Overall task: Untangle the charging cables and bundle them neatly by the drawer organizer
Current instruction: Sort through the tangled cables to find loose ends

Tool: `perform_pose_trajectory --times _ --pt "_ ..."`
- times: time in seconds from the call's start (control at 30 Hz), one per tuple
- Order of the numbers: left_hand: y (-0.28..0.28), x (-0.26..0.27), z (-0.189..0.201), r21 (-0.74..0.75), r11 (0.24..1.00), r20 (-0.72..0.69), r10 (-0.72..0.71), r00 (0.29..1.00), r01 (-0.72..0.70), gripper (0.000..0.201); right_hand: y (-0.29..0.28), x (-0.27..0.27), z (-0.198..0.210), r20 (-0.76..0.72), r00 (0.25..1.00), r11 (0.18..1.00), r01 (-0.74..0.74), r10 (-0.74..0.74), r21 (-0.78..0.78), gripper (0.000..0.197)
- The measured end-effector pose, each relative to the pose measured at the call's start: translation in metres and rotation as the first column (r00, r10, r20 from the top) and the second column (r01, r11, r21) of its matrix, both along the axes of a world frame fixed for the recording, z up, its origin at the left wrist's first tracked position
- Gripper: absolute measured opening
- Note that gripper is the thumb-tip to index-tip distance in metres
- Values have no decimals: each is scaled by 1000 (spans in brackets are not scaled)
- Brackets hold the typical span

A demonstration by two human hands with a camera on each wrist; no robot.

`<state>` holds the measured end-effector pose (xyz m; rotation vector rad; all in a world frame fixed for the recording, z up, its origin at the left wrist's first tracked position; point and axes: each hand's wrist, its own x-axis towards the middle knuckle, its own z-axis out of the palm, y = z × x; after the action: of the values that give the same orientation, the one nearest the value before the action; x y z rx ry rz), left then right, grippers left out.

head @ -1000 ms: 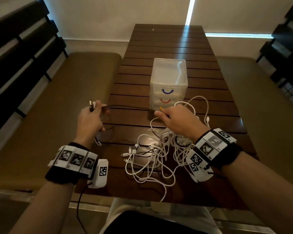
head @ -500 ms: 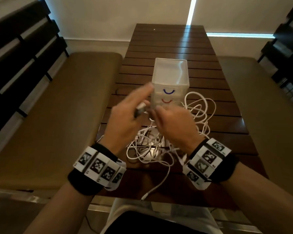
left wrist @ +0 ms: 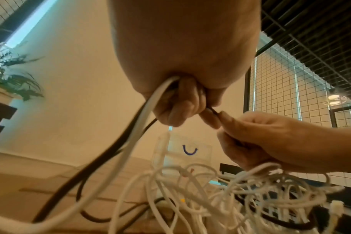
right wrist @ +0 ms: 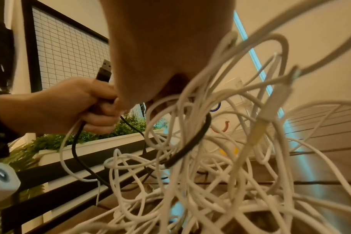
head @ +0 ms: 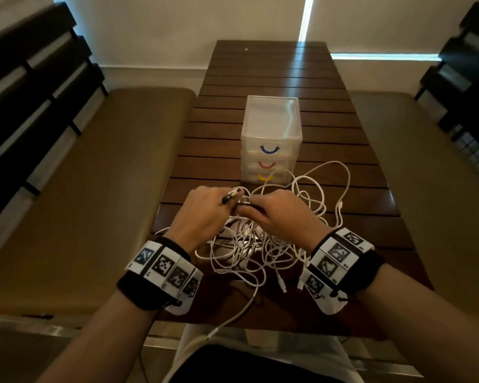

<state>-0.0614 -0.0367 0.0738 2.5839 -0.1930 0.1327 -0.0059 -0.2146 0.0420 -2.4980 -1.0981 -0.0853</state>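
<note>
A: Cables [head: 260,244] status: white tangle heaped on the near end of the slatted wooden table [head: 271,78], loops reaching up to the foot of the drawer organizer [head: 271,139]. One white lead [head: 233,316] trails off the near table edge.

B: Organizer?

A: Clear plastic, three drawers, upright, just behind the heap. Handles top to bottom: blue, red, yellow. A white loop crosses in front of the bottom drawer.

B: Left hand?

A: Left hand [head: 202,214] is fisted round a black cable [left wrist: 86,174] and a white one together. Black USB plug [right wrist: 105,71] sticks up out of the fist. Both leads drop from the palm into the pile.

B: Right hand?

A: Right hand [head: 277,214] sits touching the left, above the tangle. Thumb and fingertips [left wrist: 222,118] pinch the same black cable right where it leaves the left fingers. White loops hang over and around the right wrist.

B: Anything else in view?

A: Padded benches [head: 89,189] on both sides of the table. Marker bands on both wrists.
</note>
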Motion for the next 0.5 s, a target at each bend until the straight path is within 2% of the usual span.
perform_pose_trajectory --times 0.1,0.17,0.27,0.33,0.43,0.5 --pt "6 1 17 -79 996 112 39 993 -30 45 -2 6 10 -8 999 997 48 -48 60 47" --pt "10 0 28 -192 979 170 94 981 -61 46 -2 10 17 -19 997 991 73 -72 109 52" --pt "17 -1 46 -377 920 202 197 959 -109 48 1 16 38 9 998 981 66 -69 181 50" --pt "22 0 58 -462 881 234 231 944 -101 45 6 20 55 81 993 973 64 -84 220 47" --pt "29 3 67 -514 851 283 287 915 -108 44 15 17 71 214 966 951 74 -142 299 39" --pt "32 3 64 -513 849 263 298 918 -129 45 19 13 64 228 960 955 92 -160 282 38"
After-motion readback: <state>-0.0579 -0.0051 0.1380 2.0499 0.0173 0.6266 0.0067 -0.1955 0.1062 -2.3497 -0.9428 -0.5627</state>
